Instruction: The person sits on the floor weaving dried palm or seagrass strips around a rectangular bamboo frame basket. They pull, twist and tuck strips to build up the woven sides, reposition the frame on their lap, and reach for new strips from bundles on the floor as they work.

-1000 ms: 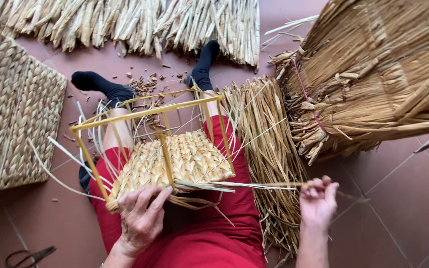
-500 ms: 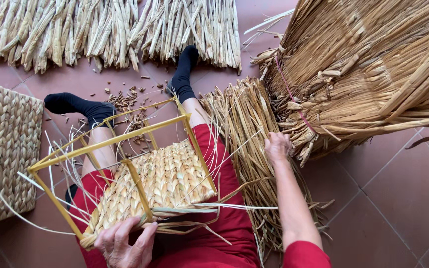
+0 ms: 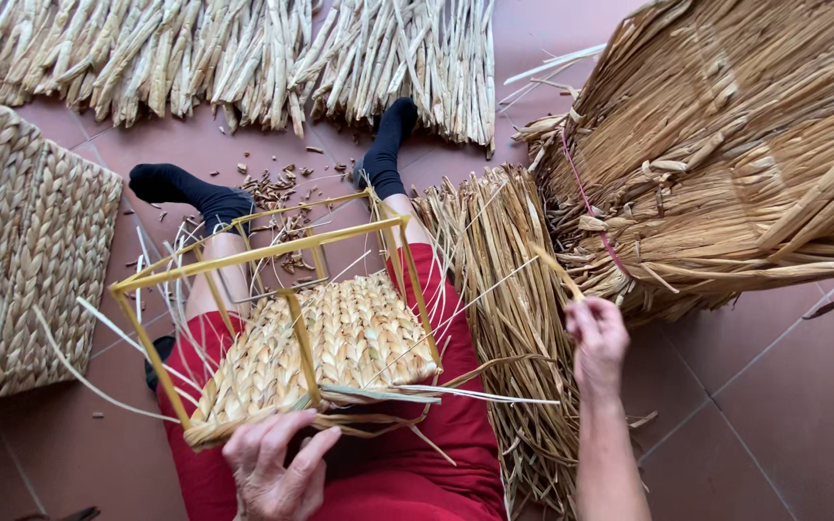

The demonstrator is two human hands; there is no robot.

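left hand [image 3: 277, 468] clamped on half-woven frame [image 3: 272, 318], right hand [image 3: 598, 338] pinching straw strand [image 3: 557, 273] beside loose bundle [image 3: 514, 318]

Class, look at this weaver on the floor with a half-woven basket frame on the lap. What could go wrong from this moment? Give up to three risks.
1. Only the left hand steadies the yellow wire frame by its woven panel; it might tip off the lap.
2. The loose strand ends sticking out of the weave could slacken or snag.
3. The right hand pinches one stalk from the straw pile; dry stalks may snap or drag others along.
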